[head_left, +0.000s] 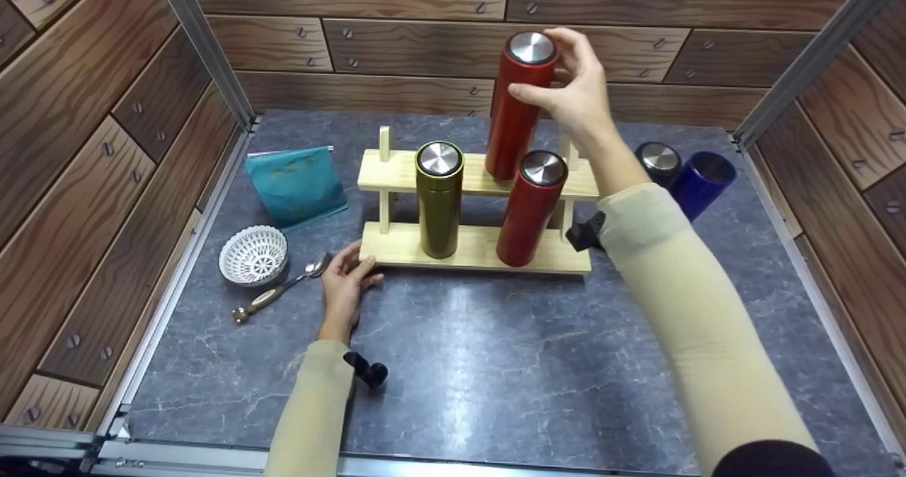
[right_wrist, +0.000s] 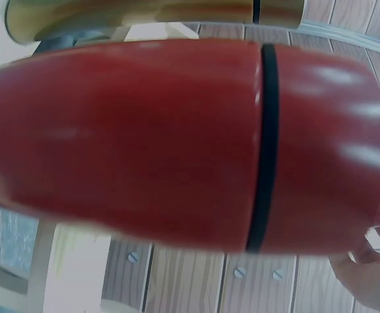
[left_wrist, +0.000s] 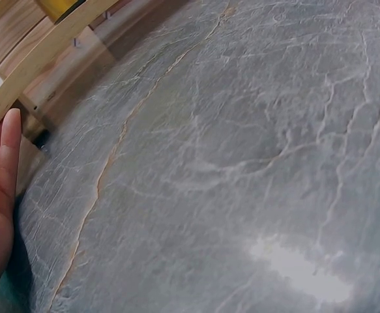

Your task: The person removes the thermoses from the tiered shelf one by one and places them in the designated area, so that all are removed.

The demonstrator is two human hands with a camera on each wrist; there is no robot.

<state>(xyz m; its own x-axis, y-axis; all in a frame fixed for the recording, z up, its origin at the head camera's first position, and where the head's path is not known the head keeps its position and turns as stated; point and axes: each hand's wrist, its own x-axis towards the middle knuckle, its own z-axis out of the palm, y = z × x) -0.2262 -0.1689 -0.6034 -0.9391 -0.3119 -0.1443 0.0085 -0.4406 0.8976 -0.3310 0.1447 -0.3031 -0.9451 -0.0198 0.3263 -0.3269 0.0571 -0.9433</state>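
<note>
My right hand point(head_left: 582, 98) holds a red thermos bottle point(head_left: 513, 119) near its steel-topped lid, thumb in front and fingers behind. The base of that bottle overlaps the upper shelf of a pale wooden two-tier rack point(head_left: 389, 169). My left hand point(head_left: 342, 289) grips the front left corner of the rack's lower shelf. On that lower shelf stand an olive-gold thermos bottle point(head_left: 440, 215) and a second red thermos bottle point(head_left: 531, 215). The second red bottle point(right_wrist: 144, 143) fills much of the right wrist view, hiding most of the held one.
Right of the rack are a dark lidded bottle point(head_left: 660, 162) and a blue cylinder point(head_left: 703, 180), partly behind my right forearm. On the left lie a teal pouch point(head_left: 297, 187), a white openwork bowl point(head_left: 253, 256) and a spoon point(head_left: 279, 289). Wood-patterned walls point(head_left: 417, 45) enclose the grey marbled table point(head_left: 453, 364).
</note>
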